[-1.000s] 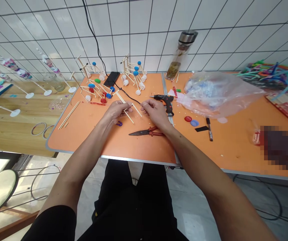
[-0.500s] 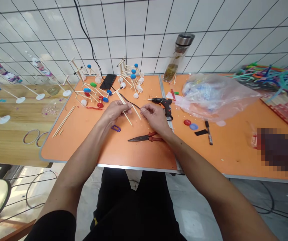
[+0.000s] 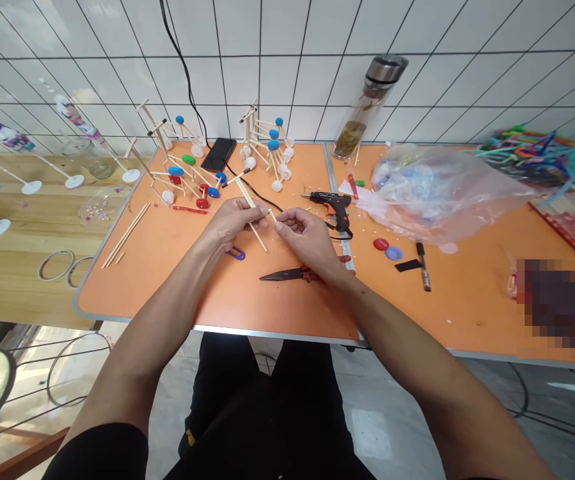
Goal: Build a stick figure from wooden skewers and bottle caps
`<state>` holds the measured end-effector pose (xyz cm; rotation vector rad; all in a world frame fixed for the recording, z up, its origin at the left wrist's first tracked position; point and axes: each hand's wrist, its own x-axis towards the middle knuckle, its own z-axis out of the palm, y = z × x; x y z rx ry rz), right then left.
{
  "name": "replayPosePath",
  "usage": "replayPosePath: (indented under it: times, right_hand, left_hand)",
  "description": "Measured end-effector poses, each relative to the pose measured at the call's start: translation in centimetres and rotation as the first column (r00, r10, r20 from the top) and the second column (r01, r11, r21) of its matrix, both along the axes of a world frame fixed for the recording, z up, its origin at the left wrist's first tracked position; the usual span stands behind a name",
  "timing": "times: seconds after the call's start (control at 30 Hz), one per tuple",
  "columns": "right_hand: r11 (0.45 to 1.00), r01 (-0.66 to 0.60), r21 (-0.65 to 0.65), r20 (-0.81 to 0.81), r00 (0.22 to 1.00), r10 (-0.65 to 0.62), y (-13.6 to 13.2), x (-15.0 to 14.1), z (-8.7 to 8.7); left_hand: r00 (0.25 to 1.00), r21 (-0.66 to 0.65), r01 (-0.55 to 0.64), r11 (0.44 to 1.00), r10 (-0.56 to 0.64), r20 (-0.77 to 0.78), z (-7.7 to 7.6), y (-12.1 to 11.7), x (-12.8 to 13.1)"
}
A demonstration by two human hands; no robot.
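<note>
My left hand (image 3: pixel 232 225) is closed around a small frame of joined wooden sticks (image 3: pixel 259 239), with a black tip at its upper end. My right hand (image 3: pixel 308 239) is pinched on the free end of the short stick (image 3: pixel 272 215) that juts out to the right. Beneath my right hand, on the orange table (image 3: pixel 227 303), are long-nose pliers (image 3: pixel 285 275), their red handles partly hidden. A black glue gun (image 3: pixel 335 207) rests just beyond my right hand. Close to my left wrist lies a purple clip-like piece (image 3: pixel 238 253).
Stick models with blue, red and white caps (image 3: pixel 175 171) stand at the back, beside a phone (image 3: pixel 218 154). Loose sticks (image 3: pixel 127 233) lie left. To the right are a glass bottle (image 3: pixel 365 113), a plastic bag (image 3: pixel 432 193) and a marker (image 3: pixel 423 267). A black cable (image 3: pixel 187 80) crosses behind.
My right hand has moved in to the left, and its fingers now grip the short stick's end, which stuck out free before. My left hand keeps its hold. The view has shifted slightly.
</note>
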<state>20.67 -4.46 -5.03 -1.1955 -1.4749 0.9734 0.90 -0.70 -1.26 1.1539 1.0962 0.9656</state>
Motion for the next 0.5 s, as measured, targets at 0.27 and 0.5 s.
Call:
replayPosePath:
  times: [0.27,0.5]
  right_hand:
    - [1.0,0.01,-0.005,0.034,0.999,-0.01,-0.33,-0.07,0.37]
    - [1.0,0.007,-0.016,0.073,0.997,-0.006,-0.43,0.04,0.51]
  left_hand:
    - [1.0,0.001,0.016,1.0,-0.016,-0.004,0.13,-0.22,0.17]
    - [1.0,-0.005,0.007,1.0,-0.008,-0.022,0.43,-0.54,0.49]
